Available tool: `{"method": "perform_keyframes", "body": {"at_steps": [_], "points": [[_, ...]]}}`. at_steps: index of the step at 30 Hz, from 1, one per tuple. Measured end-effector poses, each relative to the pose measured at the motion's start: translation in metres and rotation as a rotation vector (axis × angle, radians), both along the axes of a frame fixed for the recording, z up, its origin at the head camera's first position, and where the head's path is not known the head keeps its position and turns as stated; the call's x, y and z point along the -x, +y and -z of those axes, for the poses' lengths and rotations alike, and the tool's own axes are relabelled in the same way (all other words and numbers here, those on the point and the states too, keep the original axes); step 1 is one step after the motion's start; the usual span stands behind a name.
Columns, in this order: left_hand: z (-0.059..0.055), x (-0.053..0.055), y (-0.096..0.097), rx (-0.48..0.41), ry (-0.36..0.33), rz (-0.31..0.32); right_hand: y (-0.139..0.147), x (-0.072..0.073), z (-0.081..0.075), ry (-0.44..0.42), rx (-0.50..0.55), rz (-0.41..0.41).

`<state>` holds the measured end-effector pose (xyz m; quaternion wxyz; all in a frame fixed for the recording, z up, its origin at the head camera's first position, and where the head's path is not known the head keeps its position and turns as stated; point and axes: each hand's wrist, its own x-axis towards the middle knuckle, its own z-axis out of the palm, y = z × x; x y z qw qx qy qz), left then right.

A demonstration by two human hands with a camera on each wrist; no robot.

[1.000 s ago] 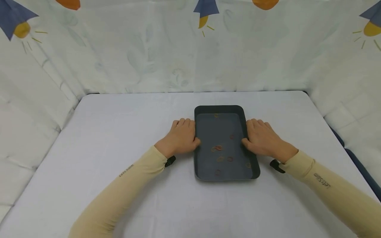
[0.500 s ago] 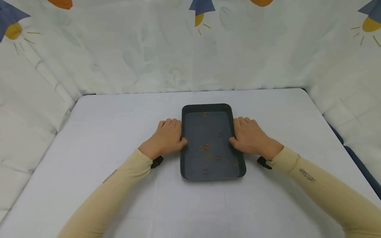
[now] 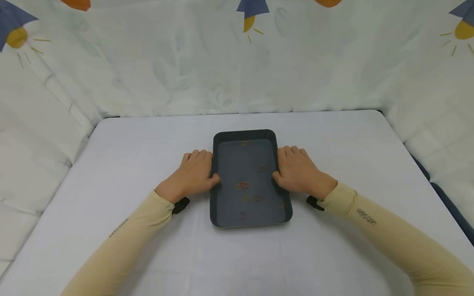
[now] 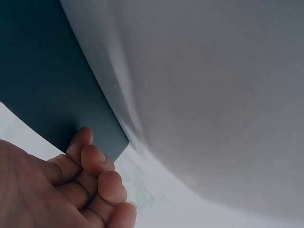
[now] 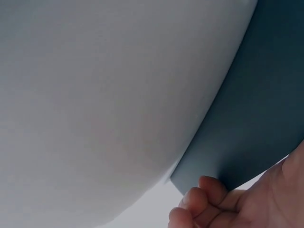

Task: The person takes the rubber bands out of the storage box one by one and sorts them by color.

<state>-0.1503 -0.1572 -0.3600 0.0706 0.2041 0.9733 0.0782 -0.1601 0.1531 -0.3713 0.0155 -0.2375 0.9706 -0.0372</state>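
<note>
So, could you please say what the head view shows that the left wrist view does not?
Only the head view shows the small rings inside the dark tray and the right hand holding it. Only the left wrist view shows the palm of the left hand and the tips of its fingers. Both show that hand gripping the tray.

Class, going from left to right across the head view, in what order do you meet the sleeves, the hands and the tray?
Left sleeve → left hand → tray → right hand → right sleeve
</note>
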Motion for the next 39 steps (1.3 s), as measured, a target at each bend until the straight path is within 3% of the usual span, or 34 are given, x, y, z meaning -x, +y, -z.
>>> {"method": "perform_keyframes", "body": {"at_steps": [10, 28, 39], "points": [[-0.001, -0.005, -0.03, 0.006, -0.014, -0.017, -0.03, -0.005, -0.003, -0.002, -0.014, -0.021], [-0.008, -0.01, -0.062, 0.008, -0.024, -0.04, -0.063, -0.006, -0.006, 0.025, -0.013, -0.059], [-0.011, -0.013, -0.077, 0.004, -0.018, -0.009, -0.078, -0.016, -0.007, 0.018, -0.024, -0.044]]}}
